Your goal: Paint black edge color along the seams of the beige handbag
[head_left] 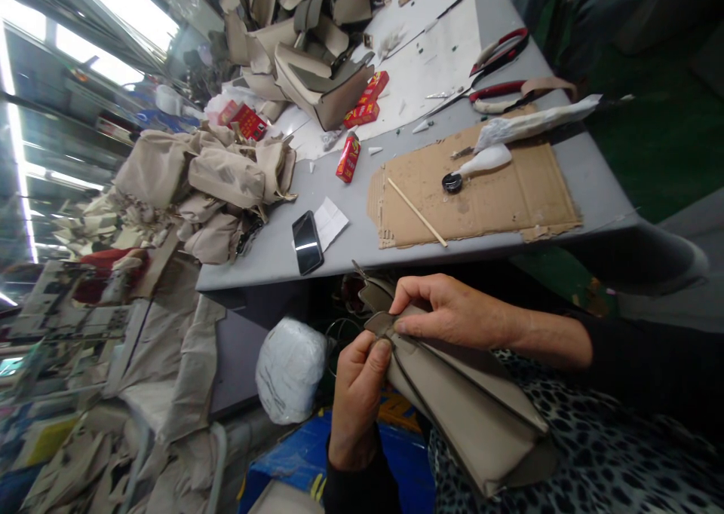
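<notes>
A taupe leather bag (469, 408) lies tilted across the lap, its narrow end toward the table. My left hand (362, 386) pinches the edge of that end between thumb and fingers. Just above and to the right, my right hand (452, 314) presses thumb and forefinger on a flap of the same bag. The two hands are close together, with the fingertips a little apart. A small strap end with metal (359, 270) sticks up beyond the fingers. What lies under the fingertips is hidden.
On the grey table (260, 261) are a phone (308, 243), a red box (348, 157), cardboard (532, 190) with a stick and a white bottle (486, 160), scissors (498, 96) and piled bags (322, 84). A plastic-wrapped bundle (291, 371) sits below the edge. Another person's legs (593, 5) show top right.
</notes>
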`<act>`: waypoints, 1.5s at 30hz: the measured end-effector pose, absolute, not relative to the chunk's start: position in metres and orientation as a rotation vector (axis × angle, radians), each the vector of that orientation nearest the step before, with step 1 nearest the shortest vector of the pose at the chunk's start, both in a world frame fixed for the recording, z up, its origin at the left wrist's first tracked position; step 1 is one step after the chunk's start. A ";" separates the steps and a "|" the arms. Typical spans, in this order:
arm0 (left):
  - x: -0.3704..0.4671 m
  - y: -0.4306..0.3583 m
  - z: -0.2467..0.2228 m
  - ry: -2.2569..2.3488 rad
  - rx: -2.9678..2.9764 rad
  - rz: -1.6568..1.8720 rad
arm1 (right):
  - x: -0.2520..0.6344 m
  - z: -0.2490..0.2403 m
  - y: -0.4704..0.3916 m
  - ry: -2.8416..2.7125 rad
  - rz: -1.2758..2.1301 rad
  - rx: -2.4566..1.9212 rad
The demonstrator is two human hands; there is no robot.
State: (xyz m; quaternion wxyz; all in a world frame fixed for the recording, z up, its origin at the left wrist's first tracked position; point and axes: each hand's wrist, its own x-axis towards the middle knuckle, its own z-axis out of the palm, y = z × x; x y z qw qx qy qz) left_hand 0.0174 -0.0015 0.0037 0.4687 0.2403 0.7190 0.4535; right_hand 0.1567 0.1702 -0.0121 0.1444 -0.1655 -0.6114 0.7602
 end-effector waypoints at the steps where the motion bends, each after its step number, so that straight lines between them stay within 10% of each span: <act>1: 0.018 -0.002 0.004 1.766 0.588 1.111 | 0.157 -0.012 0.170 -1.771 2.186 -0.474; 45: 0.028 0.004 -0.002 1.849 0.554 1.188 | 0.161 -0.009 0.159 -1.837 2.029 -0.663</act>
